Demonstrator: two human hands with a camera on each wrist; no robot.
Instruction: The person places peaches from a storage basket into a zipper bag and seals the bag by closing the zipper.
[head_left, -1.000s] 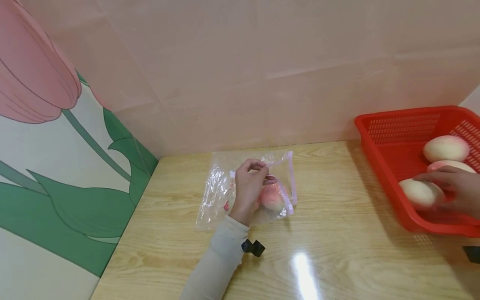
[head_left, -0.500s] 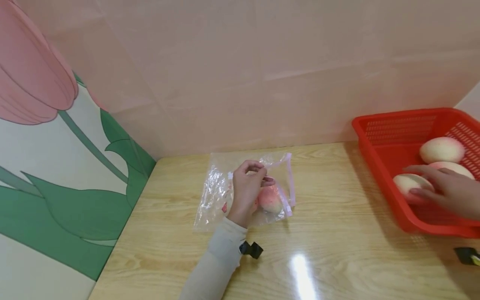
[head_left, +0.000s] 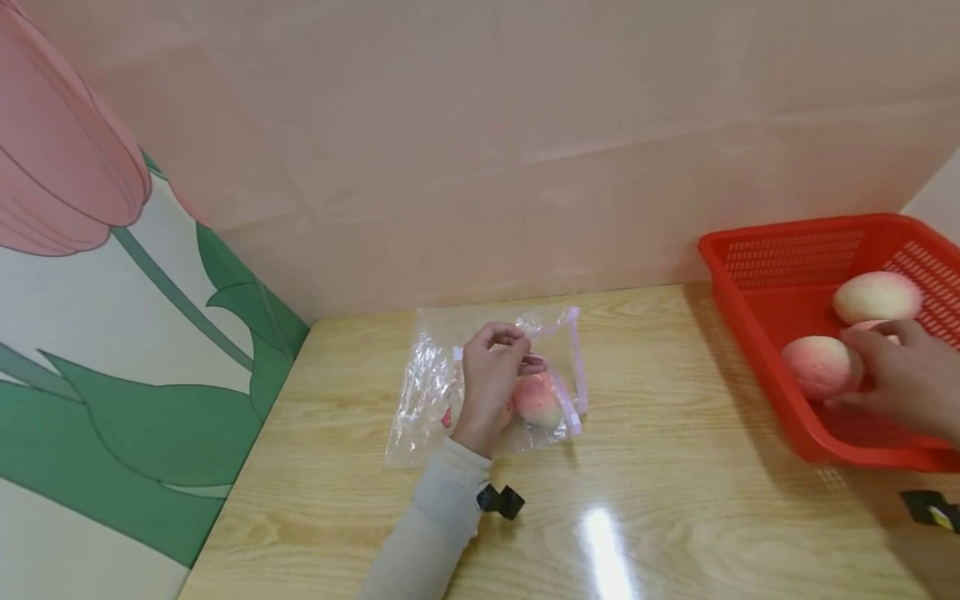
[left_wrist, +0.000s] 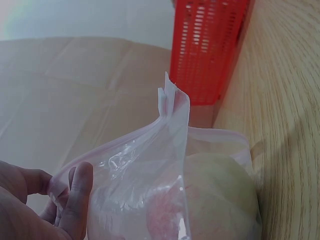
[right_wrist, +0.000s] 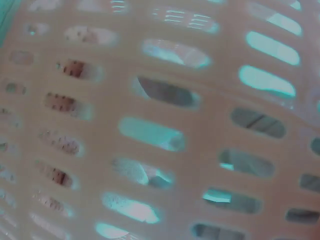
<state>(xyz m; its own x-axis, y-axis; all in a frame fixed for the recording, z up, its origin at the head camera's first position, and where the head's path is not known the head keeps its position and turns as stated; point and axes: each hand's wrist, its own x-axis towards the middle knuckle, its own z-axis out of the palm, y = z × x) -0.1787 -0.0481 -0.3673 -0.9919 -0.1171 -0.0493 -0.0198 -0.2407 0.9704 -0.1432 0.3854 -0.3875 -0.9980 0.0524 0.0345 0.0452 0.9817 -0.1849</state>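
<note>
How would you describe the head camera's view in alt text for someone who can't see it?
A person's left hand pinches the edge of a clear bag holding pink-and-cream fruit on a wooden table. To the right, the right hand reaches into a red basket of similar fruits; a tulip picture fills the left side.

White glare on the tabletop (head_left: 675,517)

Head looks down; wrists near; left shares bag (left_wrist: 140,192).
</note>
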